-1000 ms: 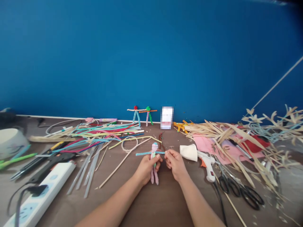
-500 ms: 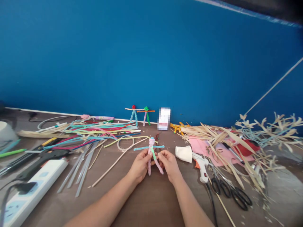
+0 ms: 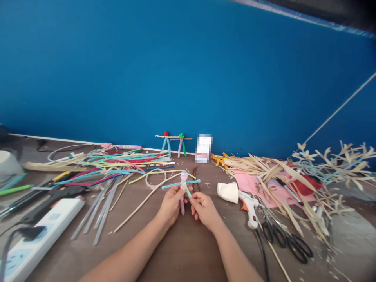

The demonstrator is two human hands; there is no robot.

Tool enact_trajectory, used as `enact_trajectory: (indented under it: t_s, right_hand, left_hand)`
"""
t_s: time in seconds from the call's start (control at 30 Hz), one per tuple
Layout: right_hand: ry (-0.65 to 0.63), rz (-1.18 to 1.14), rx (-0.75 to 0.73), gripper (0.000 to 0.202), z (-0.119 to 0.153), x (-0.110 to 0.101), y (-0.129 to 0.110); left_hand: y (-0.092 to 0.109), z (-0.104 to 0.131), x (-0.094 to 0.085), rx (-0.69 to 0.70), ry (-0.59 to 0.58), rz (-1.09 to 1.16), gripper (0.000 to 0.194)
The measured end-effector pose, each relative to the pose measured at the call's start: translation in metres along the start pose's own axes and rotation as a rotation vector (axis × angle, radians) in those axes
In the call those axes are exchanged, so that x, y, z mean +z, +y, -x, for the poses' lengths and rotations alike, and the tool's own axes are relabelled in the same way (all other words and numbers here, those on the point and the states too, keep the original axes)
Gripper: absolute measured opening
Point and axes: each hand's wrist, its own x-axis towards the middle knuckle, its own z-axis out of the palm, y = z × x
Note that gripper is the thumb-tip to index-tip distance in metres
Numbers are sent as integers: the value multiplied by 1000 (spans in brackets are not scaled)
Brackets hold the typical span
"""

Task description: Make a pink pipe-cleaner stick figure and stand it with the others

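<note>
A small pipe cleaner figure (image 3: 183,178) with a pink head, blue arms stretched sideways and a green strand on its body is held upright over the table. My left hand (image 3: 172,205) pinches its body from the left, thumb on the front. My right hand (image 3: 204,209) is closed on the green and pink leg at the right; its fingers cover the lower end. The other pink leg hangs down between my hands. Behind, a red-headed figure (image 3: 166,143) and a green-headed figure (image 3: 181,144) stand against the blue wall.
Pipe cleaners (image 3: 117,164) and clear glue sticks (image 3: 102,211) lie left, near a white power strip (image 3: 44,235). To the right are a white glue gun (image 3: 251,211), a white cup (image 3: 228,192), black scissors (image 3: 298,246) and dried strips (image 3: 264,168). A brown beaded string (image 3: 194,172) lies behind the figure.
The figure has shifted slightly left and its arms now tilt. My right hand has moved down along the right leg and now covers its end.
</note>
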Motion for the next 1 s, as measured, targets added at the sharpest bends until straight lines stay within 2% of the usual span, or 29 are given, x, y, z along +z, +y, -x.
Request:
enact_trajectory:
  t_s: [0.3, 0.6, 1.0]
  right_hand:
    - [19, 59, -56, 16, 2, 3, 0]
    - [82, 87, -80, 16, 1, 5, 5]
    - [62, 113, -102, 20, 3, 6, 2]
  left_hand:
    - [-3, -3, -3, 4, 22, 13, 24]
    - [2, 0, -2, 0, 19, -29, 26]
    - [2, 0, 1, 42, 10, -67, 25]
